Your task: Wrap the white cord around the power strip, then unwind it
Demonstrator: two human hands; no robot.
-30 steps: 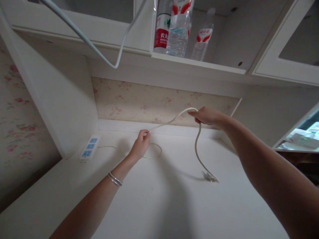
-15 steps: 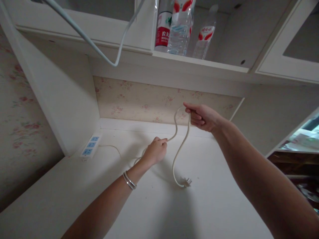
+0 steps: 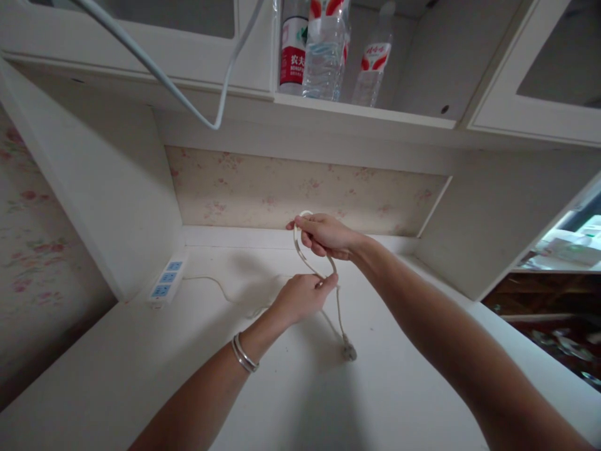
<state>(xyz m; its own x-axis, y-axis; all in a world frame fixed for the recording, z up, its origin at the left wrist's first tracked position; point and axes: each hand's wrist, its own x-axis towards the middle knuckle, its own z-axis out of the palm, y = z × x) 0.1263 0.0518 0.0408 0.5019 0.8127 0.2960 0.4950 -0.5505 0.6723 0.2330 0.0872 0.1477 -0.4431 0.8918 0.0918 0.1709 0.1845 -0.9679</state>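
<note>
A white power cord point(image 3: 339, 308) runs between my two hands above the white surface. My left hand point(image 3: 300, 297), with silver bangles at the wrist, is closed on the cord, thumb on top. Just above it, my right hand point(image 3: 323, 234) pinches a loop of the same cord. The plug point(image 3: 349, 351) hangs low on the cord, below and right of my left hand. Part of the cord behind my hands is hidden. A thin stretch of cord leads left to a white power strip point(image 3: 167, 280) with blue sockets.
Overhead is a shelf point(image 3: 366, 111) with several bottles, among them a clear bottle point(image 3: 323, 59) and one with a red label point(image 3: 293, 59). A pale cable point(image 3: 188, 103) dangles in front of the upper cabinet. Side panels point(image 3: 89, 181) bound the white surface point(image 3: 225, 388).
My right hand has moved left and down, nearer my left hand, and the cord between them now forms a closed loop. The plug has turned. The view has shifted slightly.
</note>
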